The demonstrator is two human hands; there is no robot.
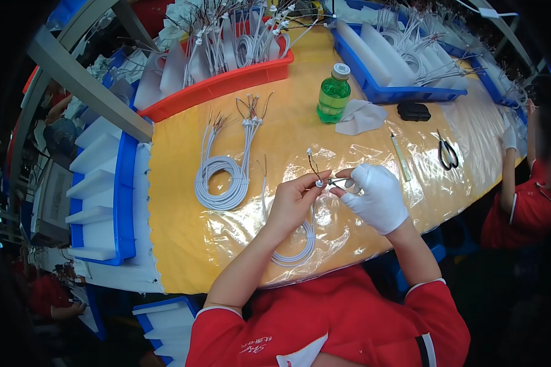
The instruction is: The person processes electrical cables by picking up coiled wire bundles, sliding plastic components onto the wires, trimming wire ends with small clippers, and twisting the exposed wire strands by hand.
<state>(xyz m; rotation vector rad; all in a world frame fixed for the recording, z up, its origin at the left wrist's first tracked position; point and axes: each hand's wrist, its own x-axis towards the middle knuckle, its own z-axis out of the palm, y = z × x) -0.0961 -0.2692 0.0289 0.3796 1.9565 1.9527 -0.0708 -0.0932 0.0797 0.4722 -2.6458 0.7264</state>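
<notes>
My bare left hand [294, 202] pinches a white cable [312, 235] just below its white collar [320, 183]. Thin dark wires with a small white connector [309, 151] rise from that end, while the rest of the cable lies coiled below my wrist. In its white glove, my right hand [373, 192] closes on a small metal tool [348, 181], seemingly tweezers, with its tip at the collar. Fingers partly hide the tool. Left of my hands lies a bundle of coiled white cables [222, 183] with bare wire ends pointing away from me.
Cables fill a red bin [226, 81] and a blue bin [404, 95] at the back. A green bottle [333, 95], cloth [360, 116], black case [414, 111], knife-like tool [401, 157] and black-handled snips [447, 153] lie ahead. A blue divided tray [125, 202] stands left; a co-worker [520, 202] sits right.
</notes>
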